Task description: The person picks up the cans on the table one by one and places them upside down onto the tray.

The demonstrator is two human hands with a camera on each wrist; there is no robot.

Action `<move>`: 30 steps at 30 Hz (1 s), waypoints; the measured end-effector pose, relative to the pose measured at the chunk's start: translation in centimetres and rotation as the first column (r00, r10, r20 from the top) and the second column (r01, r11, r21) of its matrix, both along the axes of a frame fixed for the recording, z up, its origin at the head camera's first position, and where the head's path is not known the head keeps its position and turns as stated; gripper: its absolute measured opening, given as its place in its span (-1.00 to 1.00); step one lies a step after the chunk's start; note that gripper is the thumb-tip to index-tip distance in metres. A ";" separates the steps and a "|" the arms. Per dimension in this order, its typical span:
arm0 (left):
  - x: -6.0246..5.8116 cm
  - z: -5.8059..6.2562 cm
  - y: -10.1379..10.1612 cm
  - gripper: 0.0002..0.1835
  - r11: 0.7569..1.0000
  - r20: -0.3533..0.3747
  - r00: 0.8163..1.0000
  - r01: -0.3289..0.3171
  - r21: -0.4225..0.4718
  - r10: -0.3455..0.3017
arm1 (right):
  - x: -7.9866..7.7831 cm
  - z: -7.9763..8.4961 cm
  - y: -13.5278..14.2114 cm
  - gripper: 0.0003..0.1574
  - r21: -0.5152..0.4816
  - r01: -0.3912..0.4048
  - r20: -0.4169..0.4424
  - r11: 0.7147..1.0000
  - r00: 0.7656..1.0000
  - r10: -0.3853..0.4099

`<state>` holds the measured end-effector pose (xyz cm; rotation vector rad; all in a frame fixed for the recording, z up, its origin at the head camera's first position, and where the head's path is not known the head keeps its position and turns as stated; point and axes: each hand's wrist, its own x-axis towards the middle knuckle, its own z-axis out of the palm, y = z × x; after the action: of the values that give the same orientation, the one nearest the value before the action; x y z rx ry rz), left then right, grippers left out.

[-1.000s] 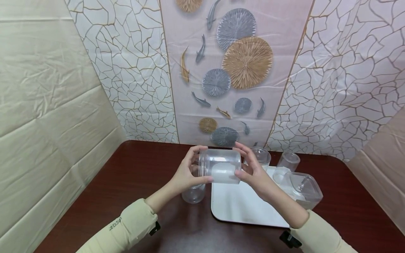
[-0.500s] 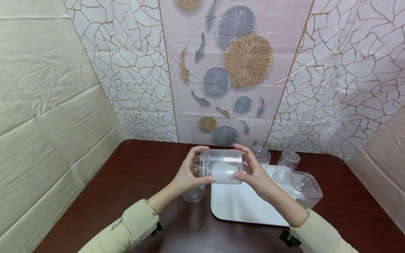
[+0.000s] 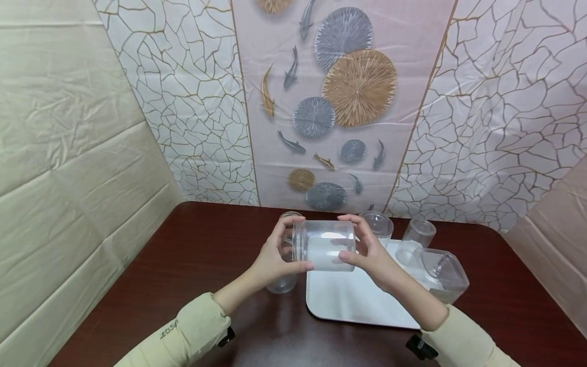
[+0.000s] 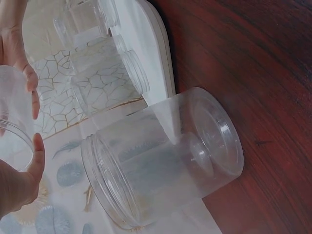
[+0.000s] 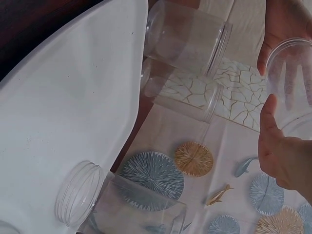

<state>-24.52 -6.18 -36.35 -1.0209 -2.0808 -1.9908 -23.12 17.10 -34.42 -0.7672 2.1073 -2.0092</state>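
Both half-curled hands hold one clear screw-neck jar (image 3: 324, 240) sideways, left hand (image 3: 270, 259) at neck, right hand (image 3: 375, 255) at base, likely for balance.

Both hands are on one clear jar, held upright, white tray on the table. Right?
Not upright: the head view shows the clear jar held on its side, ridged end toward the left hand. The right hand is on it too, and the white tray is on the table.

Shows colourless in the held jar (image 3: 325, 244), white on the tray (image 3: 348, 298), red-brown on the table (image 3: 206, 239), pale yellow on both sleeves (image 3: 202, 318), gold crackle on white wall cloth (image 3: 202, 97), grey and gold discs (image 3: 359, 92) on pink.
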 end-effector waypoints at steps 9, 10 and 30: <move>0.1 -0.5 -0.2 -0.17 1.000 0.003 1.000 0.022 0.004 -0.022 | 0.3 0.2 0.1 -0.28 0.010 -0.016 -0.002 1.000 1.000 0.016; 0.2 -0.6 -0.2 -0.17 1.000 0.001 1.000 0.025 0.002 -0.025 | 0.3 0.2 0.2 -0.28 0.010 -0.020 -0.002 1.000 1.000 0.020; 0.9 -0.7 -1.4 -0.23 0.995 0.004 0.998 0.056 -0.076 -0.056 | 0.5 0.5 0.9 -0.19 0.079 -0.049 -0.025 0.996 0.998 0.051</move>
<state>-23.59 -7.60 -37.01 -1.1031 -2.1684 -1.9520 -22.64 18.01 -33.87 -0.8304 2.1455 -1.8894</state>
